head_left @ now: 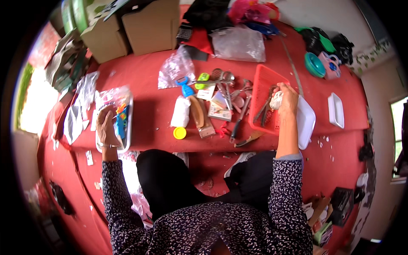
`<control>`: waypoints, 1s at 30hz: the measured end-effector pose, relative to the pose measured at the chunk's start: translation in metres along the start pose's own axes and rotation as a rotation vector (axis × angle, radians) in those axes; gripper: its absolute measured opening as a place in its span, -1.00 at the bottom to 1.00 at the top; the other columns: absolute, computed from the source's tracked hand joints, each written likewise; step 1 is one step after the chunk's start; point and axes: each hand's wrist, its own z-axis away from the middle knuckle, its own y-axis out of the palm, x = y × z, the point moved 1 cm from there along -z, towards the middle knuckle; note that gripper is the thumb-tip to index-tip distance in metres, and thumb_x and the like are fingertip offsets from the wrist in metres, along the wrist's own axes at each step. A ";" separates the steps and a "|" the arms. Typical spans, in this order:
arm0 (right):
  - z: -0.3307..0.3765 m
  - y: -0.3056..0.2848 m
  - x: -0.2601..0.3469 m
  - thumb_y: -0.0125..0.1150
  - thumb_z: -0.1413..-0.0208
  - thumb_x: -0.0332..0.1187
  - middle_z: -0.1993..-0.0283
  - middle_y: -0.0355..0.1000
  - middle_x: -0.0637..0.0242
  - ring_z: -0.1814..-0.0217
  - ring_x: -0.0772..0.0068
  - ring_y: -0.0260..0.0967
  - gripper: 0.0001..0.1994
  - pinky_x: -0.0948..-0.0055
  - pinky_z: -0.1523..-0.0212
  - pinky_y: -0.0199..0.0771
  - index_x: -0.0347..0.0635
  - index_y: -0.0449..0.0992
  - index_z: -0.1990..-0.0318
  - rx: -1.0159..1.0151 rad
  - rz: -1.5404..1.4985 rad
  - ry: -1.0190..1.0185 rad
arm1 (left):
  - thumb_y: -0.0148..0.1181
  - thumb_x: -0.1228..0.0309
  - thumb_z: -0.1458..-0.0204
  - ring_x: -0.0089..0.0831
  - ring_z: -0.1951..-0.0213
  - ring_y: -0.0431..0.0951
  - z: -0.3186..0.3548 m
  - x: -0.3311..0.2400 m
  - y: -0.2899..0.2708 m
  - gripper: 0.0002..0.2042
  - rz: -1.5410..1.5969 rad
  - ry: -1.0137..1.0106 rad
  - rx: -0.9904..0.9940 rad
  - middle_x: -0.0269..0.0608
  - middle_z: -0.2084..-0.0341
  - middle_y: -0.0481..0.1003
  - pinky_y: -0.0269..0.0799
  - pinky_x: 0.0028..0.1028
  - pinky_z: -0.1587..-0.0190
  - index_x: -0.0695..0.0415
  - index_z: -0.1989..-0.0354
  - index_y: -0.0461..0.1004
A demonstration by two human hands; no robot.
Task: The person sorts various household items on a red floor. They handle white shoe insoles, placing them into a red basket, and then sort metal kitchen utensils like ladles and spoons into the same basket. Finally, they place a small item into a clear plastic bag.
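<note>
My right hand [288, 98] is closed on a whitish crumpled thing [276, 100], possibly cloth or paper, over the right side of a red plastic basket [263, 74]. Dark-handled metal tools lie inside this basket. On the left, my left hand [105, 127] rests along the left side of a white tray [129, 131], its fingers apart and slightly curved. Blue items [122, 123] and clear plastic packaging [111, 97] lie in that tray. Between my hands are a wooden comb [196, 111], a blue peeler [186, 88], a white rolled bundle [181, 111] and a yellow lid [179, 133].
A knife [236, 129] and metal utensils [225, 80] lie mid-table. White trays [306, 123] stand at right, near teal bowls [313, 64]. Cardboard boxes [151, 27] and plastic bags [238, 44] sit at the back. My knees are at the table's front edge.
</note>
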 end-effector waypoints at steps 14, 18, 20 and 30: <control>0.036 0.048 -0.136 0.07 0.17 -0.26 0.31 0.39 -0.05 0.22 0.03 0.37 -0.72 0.21 0.23 0.38 -0.31 0.47 0.38 0.347 1.303 -0.027 | -0.03 0.27 0.10 -0.20 0.33 0.47 0.139 0.024 0.269 -0.74 -1.155 0.460 1.378 -0.08 0.44 0.47 0.36 -0.25 0.30 0.16 0.30 0.40; 0.015 0.044 -0.156 0.05 0.16 -0.21 0.29 0.40 -0.01 0.20 0.06 0.36 -0.69 0.22 0.19 0.35 -0.31 0.46 0.38 0.290 1.368 0.087 | -0.03 0.28 0.13 -0.16 0.24 0.45 0.155 0.027 0.273 -0.77 -1.296 0.354 1.711 -0.04 0.39 0.46 0.33 -0.22 0.20 0.14 0.35 0.44; 0.010 0.046 -0.160 0.04 0.14 -0.19 0.29 0.40 0.00 0.20 0.07 0.36 -0.68 0.22 0.19 0.35 -0.31 0.46 0.37 0.277 1.379 0.081 | -0.03 0.32 0.14 -0.15 0.24 0.45 0.158 0.033 0.272 -0.78 -1.244 0.365 1.660 -0.02 0.38 0.46 0.33 -0.24 0.20 0.15 0.37 0.44; -0.055 0.029 -0.218 0.14 0.40 -0.41 0.67 0.38 0.13 0.65 0.24 0.36 -0.82 0.36 0.64 0.35 -0.41 0.42 0.65 0.245 0.731 0.303 | -0.04 0.42 0.15 -0.18 0.29 0.49 0.159 0.038 0.275 -0.82 -1.273 0.482 1.610 0.00 0.43 0.48 0.38 -0.28 0.28 0.16 0.43 0.49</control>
